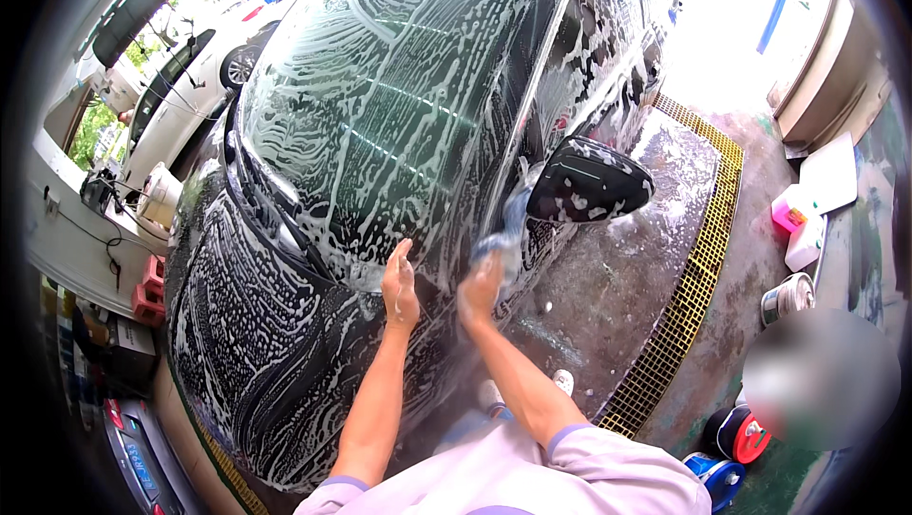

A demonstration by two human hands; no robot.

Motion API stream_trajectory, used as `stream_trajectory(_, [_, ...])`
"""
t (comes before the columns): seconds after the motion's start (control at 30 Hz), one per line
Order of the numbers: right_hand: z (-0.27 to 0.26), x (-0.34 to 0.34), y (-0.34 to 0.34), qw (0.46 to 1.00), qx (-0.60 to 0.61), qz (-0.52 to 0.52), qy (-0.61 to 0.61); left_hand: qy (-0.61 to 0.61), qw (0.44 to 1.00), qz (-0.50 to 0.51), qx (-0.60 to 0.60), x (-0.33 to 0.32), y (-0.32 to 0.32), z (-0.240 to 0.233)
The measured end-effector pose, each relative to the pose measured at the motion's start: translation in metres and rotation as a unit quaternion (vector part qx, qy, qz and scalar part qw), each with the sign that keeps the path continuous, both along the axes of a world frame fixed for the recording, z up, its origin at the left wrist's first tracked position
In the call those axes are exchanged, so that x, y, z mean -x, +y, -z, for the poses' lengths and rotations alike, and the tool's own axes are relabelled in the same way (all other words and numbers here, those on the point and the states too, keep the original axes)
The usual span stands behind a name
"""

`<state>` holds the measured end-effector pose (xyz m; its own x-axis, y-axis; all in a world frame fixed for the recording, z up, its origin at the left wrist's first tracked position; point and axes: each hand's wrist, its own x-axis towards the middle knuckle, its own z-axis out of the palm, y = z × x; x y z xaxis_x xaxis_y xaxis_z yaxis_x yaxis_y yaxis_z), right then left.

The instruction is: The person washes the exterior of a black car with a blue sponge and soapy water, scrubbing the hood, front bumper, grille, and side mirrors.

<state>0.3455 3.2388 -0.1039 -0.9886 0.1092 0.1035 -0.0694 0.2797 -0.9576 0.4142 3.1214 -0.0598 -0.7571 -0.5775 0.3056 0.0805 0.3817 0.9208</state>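
A dark car stands before me, its windshield (pixel 370 94) and hood (pixel 263 330) streaked with white soap foam. My left hand (pixel 401 290), wet with suds, is held over the lower windshield corner with nothing in it; its fingers look extended and close together. My right hand (pixel 481 290) holds a blurred blue and white cloth (pixel 506 237) beside the front side window, just below and left of the black side mirror (pixel 590 180). Foam spots the mirror housing. Whether the cloth touches the car body cannot be told.
A yellow floor grating (pixel 691 258) curves along the wet floor at the right. Beyond it are a pink-filled jug (pixel 789 208), a paint-type bucket (pixel 787 298) and lidded blue (pixel 716 476) and red-topped buckets (pixel 748 436). A white car (pixel 178 87) stands at upper left.
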Motion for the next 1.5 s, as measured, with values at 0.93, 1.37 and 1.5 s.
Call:
stream_trajectory(0.93, [-0.123,-0.021,0.216,0.835,0.473,-0.174,-0.221,-0.132,0.82,0.328,-0.451,0.019,0.153,-0.007])
stream_trajectory(1.37, [-0.061,0.017,0.356,0.853,0.444,-0.112,-0.251,-0.104,0.899,0.404,-0.136,0.105,0.248,-0.055])
stream_trajectory(1.5, [-0.059,0.055,0.405,0.823,0.476,-0.159,-0.266,-0.122,0.914,0.372,-0.106,0.14,0.308,-0.067])
